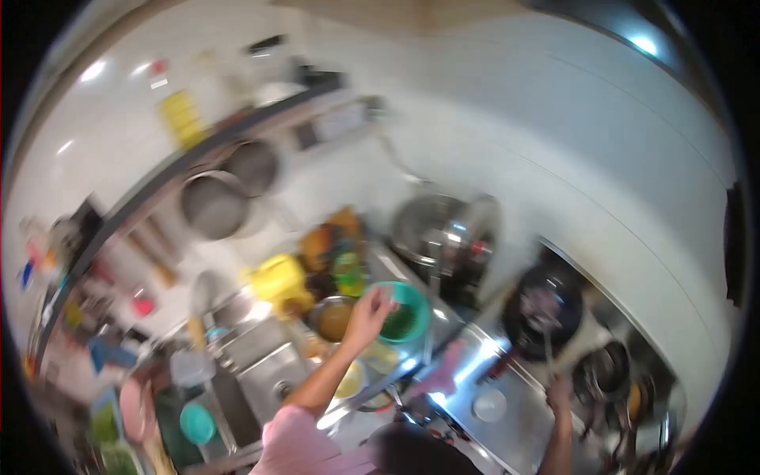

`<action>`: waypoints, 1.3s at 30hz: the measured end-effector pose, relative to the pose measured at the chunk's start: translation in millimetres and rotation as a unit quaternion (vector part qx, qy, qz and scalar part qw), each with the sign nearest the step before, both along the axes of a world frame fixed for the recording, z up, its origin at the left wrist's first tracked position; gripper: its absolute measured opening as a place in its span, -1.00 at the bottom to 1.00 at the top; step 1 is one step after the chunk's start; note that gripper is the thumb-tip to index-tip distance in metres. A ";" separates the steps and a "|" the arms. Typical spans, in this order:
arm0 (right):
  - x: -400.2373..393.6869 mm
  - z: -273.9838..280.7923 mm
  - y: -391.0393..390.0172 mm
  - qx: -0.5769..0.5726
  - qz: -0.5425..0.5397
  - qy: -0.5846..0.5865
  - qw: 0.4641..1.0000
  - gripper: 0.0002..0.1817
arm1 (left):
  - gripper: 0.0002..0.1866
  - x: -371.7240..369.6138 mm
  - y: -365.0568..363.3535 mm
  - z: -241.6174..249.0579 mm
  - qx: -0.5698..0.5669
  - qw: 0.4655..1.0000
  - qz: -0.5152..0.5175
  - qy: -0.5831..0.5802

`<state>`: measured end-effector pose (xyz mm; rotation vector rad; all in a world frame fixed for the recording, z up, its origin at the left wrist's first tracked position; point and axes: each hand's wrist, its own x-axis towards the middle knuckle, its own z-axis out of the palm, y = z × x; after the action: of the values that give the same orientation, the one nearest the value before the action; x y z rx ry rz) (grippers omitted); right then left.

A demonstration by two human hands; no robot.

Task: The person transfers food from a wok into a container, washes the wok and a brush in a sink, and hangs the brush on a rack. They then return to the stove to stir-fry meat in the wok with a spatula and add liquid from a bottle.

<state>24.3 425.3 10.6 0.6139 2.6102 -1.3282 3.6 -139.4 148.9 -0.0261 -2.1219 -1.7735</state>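
Observation:
My left hand [370, 315] is over the left rim of a green bowl [416, 315] with dark green bits inside. Its blurred fingers look bunched together, and what they hold is too small to make out. On the right, my right hand [559, 393] is wrapped round the handle of a long utensil [548, 347]. The utensil's far end rests in a dark wok [568, 313] among purplish food [540, 305]. A pan of brownish liquid [334, 318] stands just left of the green bowl.
A large metal pot [423, 226] is behind the bowl. Beside the wok is a dark pan [606, 370]. A small white bowl [489, 405] and a pink cloth [443, 376] lie nearer. At left are a sink [273, 368] and a yellow container [279, 283]; pans hang from a shelf [170, 162].

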 end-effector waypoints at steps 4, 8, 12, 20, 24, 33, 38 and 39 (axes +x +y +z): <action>-19.1 9.0 -0.4 -0.073 -0.038 0.047 0.996 -0.69 | -0.83 4.6 -90.5 219.6 -0.230 0.871 0.332 0.280; -38.9 -19.4 0.1 -0.111 -0.041 0.026 0.993 -0.69 | -0.60 -20.2 -173.9 351.7 -0.248 0.723 0.460 0.453; 4.8 48.9 -30.6 -0.049 -0.013 -0.018 0.999 -0.68 | -0.45 -79.3 -259.0 396.1 -0.316 0.784 0.463 0.267; -8.0 26.5 -48.3 0.018 -0.048 0.012 0.999 -0.68 | -0.12 -167.5 -333.6 404.1 -0.392 0.757 0.473 0.223; -26.3 -2.0 -43.5 0.024 -0.048 0.064 0.996 -0.71 | 0.06 -164.7 -321.1 416.6 -0.357 0.727 0.527 0.258; 19.0 30.4 -28.3 0.093 0.033 0.026 0.995 -0.66 | 0.05 -115.7 -182.6 400.8 -0.332 0.757 0.432 0.362; -10.1 16.4 -41.0 0.142 0.000 0.047 0.989 -0.65 | -0.27 -133.4 -75.5 311.4 -0.281 0.897 0.187 0.284; -20.7 17.9 -41.2 0.136 -0.017 0.054 0.989 -0.65 | -0.33 -136.1 -43.5 286.9 -0.320 0.866 0.195 0.331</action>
<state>3.7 384.1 28.5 0.6418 2.9085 -1.0482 -132.4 -182.8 435.8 -0.3102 -1.8953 -0.6309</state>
